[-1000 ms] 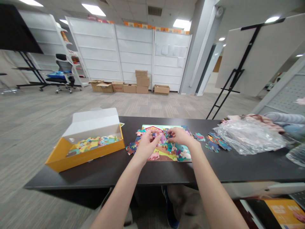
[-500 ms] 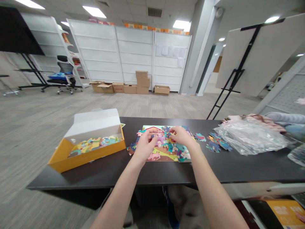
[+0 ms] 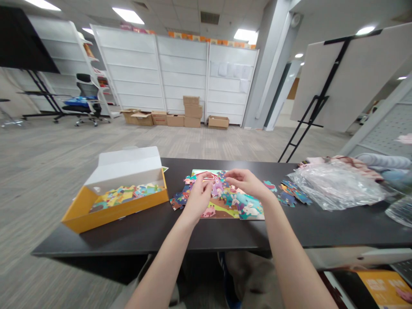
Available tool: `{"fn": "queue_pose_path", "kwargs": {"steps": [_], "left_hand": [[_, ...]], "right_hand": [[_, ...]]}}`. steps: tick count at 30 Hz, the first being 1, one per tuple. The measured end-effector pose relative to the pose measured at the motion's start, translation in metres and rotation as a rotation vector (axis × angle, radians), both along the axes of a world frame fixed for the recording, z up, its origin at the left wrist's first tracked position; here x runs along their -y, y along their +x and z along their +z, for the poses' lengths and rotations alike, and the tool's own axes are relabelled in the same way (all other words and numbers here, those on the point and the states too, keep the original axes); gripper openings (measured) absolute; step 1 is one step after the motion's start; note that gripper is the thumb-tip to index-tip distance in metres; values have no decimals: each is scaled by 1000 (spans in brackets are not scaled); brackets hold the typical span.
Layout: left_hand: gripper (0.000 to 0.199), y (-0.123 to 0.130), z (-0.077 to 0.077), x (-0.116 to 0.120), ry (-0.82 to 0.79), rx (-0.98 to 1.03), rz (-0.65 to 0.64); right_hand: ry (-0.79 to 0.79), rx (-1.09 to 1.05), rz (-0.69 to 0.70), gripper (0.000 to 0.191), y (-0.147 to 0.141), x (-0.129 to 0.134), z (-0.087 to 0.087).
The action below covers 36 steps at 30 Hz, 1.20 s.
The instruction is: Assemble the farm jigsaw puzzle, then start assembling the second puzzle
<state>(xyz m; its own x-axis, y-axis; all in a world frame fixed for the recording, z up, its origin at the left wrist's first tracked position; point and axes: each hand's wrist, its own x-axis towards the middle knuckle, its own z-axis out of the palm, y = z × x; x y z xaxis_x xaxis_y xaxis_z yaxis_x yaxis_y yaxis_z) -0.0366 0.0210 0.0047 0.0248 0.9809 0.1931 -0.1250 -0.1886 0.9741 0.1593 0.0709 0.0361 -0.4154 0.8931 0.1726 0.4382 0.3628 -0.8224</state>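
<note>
Both forearms reach in over the near edge of the black counter (image 3: 309, 231), from the person's side. Left hand (image 3: 198, 201) is bent at the knuckles, fingers close together, tips down on the upper left part of a jigsaw puzzle (image 3: 225, 209); whether they pinch a piece, I cannot tell. Right hand (image 3: 246, 182) lies further out, fingers curved and reaching leftward, tips low over the puzzle's upper middle, just apart from the left fingertips; any grip is hidden too. The puzzle's long axis runs along the counter, set about mid-counter and nearer the back edge than the front, with a farm scene of rabbits and a red barn. Loose pieces (image 3: 178, 201) sit against its left edge, closest to the left hand; a second cluster of pieces (image 3: 287, 196) lies off its right edge, closer to the right hand. Left of the puzzle, an open yellow box (image 3: 96, 214) holds more pieces (image 3: 125, 197). To the right, a crumpled clear plastic bag (image 3: 334, 189) lies against folded fabric (image 3: 383, 162). Well beyond the counter, cardboard boxes (image 3: 192, 112) stand stacked along white shelving panels (image 3: 180, 73)
</note>
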Motion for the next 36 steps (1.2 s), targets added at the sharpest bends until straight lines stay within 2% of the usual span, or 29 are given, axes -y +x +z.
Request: {"fn": "queue_pose_path", "kwargs": {"steps": [2,6,11,13,17,19,21,26,31,36], "left_hand": [[31,2,0,0,61,-68,35],[31,7,1,3,134,-170,116],[35,13,-1,4,149,-120,100],[38,12,-1,4,131,-71,93],[42,3,0,5,93,-61,105],[42,-3,0,6,87,-83,114],[42,-8,-2,7,88,-104,118],[40,-12,-7,6,108,-149,129],[37,-4,-3,8,94,-128,95],[35,-2,-2,8,107,-151,56]], "right_hand": [[-43,-66,69,30,-4,5,4],[-52,-122,79,29,-9,7,4],[-183,-235,83,35,-3,6,12],[-179,-235,12,38,8,1,17],[-37,-243,-317,42,42,-19,15],[-39,-184,-416,41,58,-29,7],[-65,-123,-446,36,69,-35,-3],[-42,105,-541,20,77,-45,-28],[104,335,-634,16,77,-51,-35],[138,480,-645,14,78,-51,-38]]}}
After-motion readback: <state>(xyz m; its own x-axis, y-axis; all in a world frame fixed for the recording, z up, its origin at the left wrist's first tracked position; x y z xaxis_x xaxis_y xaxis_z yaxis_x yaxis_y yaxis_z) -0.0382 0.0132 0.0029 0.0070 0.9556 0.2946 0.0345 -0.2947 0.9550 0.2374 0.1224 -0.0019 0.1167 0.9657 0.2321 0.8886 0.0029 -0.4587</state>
